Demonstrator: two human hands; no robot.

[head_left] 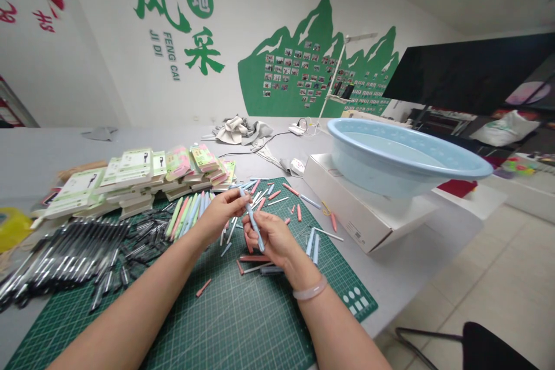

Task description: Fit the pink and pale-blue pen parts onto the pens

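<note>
Between my two hands is a light blue pen [255, 230], held at a slant above the green cutting mat [208, 324]. My left hand [223, 213] pinches its upper end with thumb and fingers. Lower down, my right hand [275, 237] has its fingers wrapped round the pen's body. Around and under the hands lie loose pen parts: pink caps, blue barrels [313, 245] and thin white refills [277, 201]. To the left of my left hand is a row of green, pink and blue pens [189, 214].
Many black pens [73, 248] and their caps spread over the left. Behind them are stacked small boxes [134, 167]. A blue basin [407, 156] rests on a white box [347, 208] at the right. Cloths [243, 130] and a cable lie at the back; a black chair [489, 347] stands lower right.
</note>
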